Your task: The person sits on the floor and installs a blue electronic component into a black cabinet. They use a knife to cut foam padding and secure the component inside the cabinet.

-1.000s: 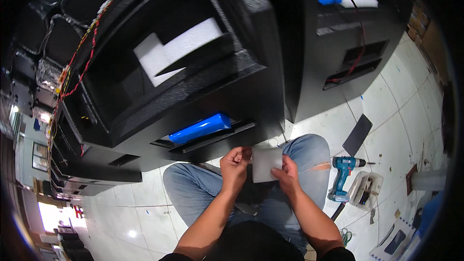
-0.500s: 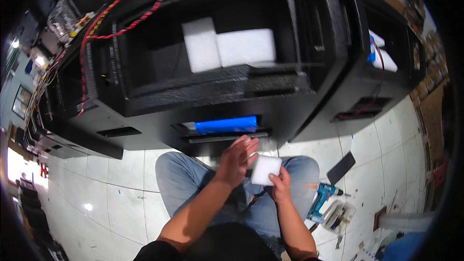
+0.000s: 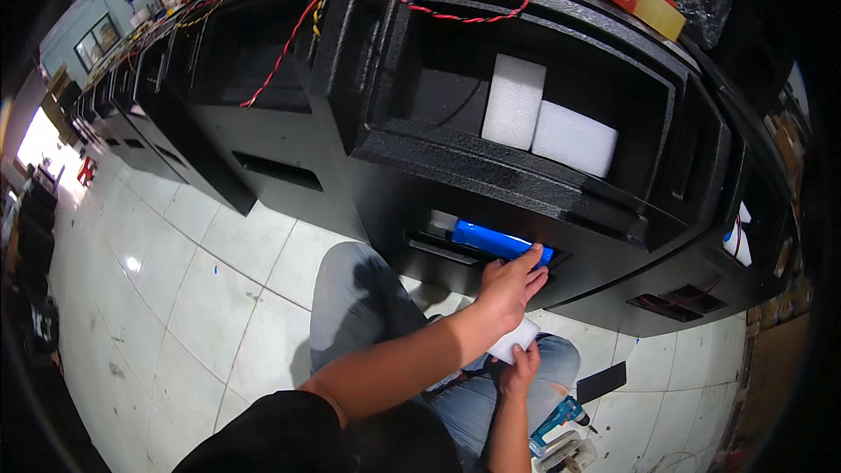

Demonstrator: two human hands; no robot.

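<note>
My left hand (image 3: 510,285) reaches forward with its fingers stretched out, its fingertips at the right end of a blue wrapped pack (image 3: 491,237). This long pack lies in a recess in the front of a black cabinet (image 3: 377,201). Lower down, near my right knee, my right hand (image 3: 520,371) grips a white foam block (image 3: 515,342), partly hidden behind my left wrist. Two more pieces, an upright foam block (image 3: 514,102) and a lying foam block (image 3: 574,137), rest in the cabinet's upper opening.
Red and black twisted wires (image 3: 293,35) hang over the cabinet top, where a roll of tape (image 3: 644,0) sits. On the tiled floor by my right knee are a cordless drill (image 3: 561,420), a black flat plate (image 3: 602,381) and a small tray (image 3: 574,455). More black cabinets stand both sides.
My left hand has moved forward from beside the foam block to the blue pack. My right hand keeps the foam block. The view has swung toward the left.
</note>
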